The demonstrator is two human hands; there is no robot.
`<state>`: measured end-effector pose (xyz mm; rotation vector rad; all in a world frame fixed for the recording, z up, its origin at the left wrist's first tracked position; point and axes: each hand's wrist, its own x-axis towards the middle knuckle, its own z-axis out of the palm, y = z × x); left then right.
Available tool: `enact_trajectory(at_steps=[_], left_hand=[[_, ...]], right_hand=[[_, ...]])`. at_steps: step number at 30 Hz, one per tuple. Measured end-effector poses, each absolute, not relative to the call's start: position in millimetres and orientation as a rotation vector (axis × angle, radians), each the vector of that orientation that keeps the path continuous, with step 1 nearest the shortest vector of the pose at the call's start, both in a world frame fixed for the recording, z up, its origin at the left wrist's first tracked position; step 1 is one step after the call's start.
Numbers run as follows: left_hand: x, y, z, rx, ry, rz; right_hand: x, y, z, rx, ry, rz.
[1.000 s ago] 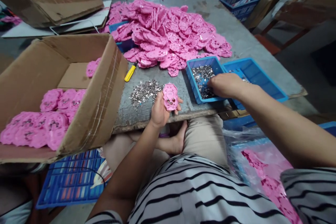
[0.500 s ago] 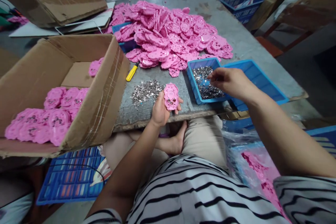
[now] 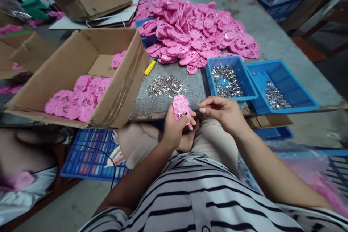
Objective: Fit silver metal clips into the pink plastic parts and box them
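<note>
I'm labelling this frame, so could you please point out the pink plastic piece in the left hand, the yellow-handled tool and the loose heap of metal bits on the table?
pink plastic piece [image 3: 181,106], head view, its upper face.
yellow-handled tool [image 3: 149,67], head view, mid-handle.
loose heap of metal bits [image 3: 165,86], head view, heap's centre.

table [image 3: 258,36] grey | on it: pink parts heap [image 3: 201,32], two blue trays [image 3: 254,96] (metal bits inside), loose metal bits [image 3: 165,86], yellow knife [image 3: 150,66]

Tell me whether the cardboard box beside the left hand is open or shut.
Open: the cardboard box has its top uncovered, and pink plastic pieces show inside it.
</note>
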<state>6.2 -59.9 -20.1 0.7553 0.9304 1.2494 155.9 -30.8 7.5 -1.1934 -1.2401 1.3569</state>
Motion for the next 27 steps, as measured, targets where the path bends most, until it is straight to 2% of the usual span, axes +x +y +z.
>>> enact_trajectory(at_steps=[14, 27], left_hand=[[19.2, -64.0, -9.1, 0.901, 1.099, 1.380], [13.2, -57.9, -17.1, 0.996, 1.355, 1.349]], right_hand=[[142.1, -46.6, -1.9, -1.098, -0.911, 1.531], [146.3, -37.3, -4.5, -1.187, -1.436, 1.212]])
